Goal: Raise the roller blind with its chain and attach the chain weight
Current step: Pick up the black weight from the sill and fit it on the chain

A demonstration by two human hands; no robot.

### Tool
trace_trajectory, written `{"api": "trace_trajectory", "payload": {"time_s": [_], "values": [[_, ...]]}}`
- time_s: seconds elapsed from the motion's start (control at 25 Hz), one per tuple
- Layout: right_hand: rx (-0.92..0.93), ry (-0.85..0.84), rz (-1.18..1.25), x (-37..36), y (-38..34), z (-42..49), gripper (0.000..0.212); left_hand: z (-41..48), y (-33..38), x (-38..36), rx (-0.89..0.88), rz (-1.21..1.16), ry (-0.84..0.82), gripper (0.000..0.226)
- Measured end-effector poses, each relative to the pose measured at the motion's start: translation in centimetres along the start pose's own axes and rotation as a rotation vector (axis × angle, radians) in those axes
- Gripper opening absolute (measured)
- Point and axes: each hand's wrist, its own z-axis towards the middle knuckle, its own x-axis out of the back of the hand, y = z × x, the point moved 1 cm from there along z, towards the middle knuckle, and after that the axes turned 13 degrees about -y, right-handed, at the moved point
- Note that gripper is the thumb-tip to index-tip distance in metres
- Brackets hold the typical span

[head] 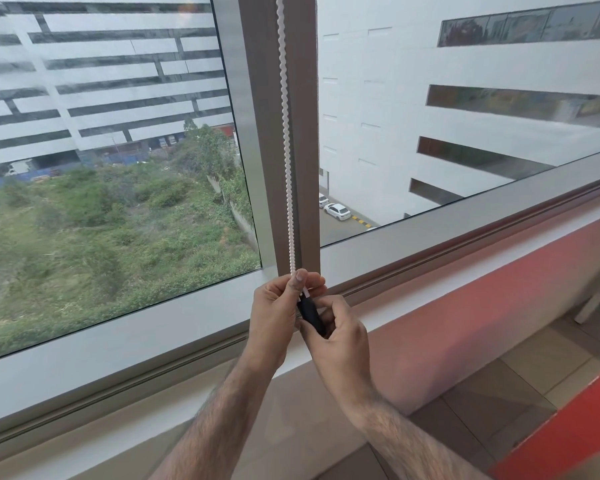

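A white beaded blind chain (286, 140) hangs straight down in front of the brown window mullion (303, 98). Its lower end runs into my left hand (274, 313), which pinches it between thumb and fingers just above the sill. A black chain weight (310, 311) sits directly below that pinch, touching the chain's end. My right hand (336, 330) wraps around the weight from the right and below. The roller blind itself is out of view above the frame.
Two large glass panes flank the mullion, with a grey window frame (153, 327) and a white sill (84, 441) beneath. A red wall band (499, 278) runs to the right, above a tiled floor (534, 368). A red edge (568, 427) crosses the bottom right corner.
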Motion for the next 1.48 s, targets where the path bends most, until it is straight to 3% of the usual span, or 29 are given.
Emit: {"api": "trace_trajectory", "payload": {"time_s": [0.72,0.92,1.2,1.28,1.4,1.48], "values": [[0.004,0.013,0.034,0.0,0.4,-0.3,0.019,-0.3,-0.2,0.5,-0.032,0.096,-0.121,0.035],[-0.027,-0.003,0.018,0.0,0.6,0.1,0.014,-0.2,-0.4,0.5,-0.022,0.088,-0.190,0.021],[-0.045,-0.008,0.009,0.3,0.6,0.2,0.008,-0.2,-0.6,0.2,-0.031,0.093,-0.267,0.020],[-0.063,-0.071,0.100,0.6,0.9,0.6,0.004,-0.1,-0.3,0.5,-0.019,0.074,-0.294,0.022],[-0.122,-0.267,0.515,1.6,0.9,1.2,0.008,0.0,-0.3,0.6,0.029,0.054,-0.276,0.021],[-0.136,-0.351,0.622,2.2,1.0,1.4,0.011,0.0,-0.4,0.3,0.054,0.064,-0.248,0.020]]}}
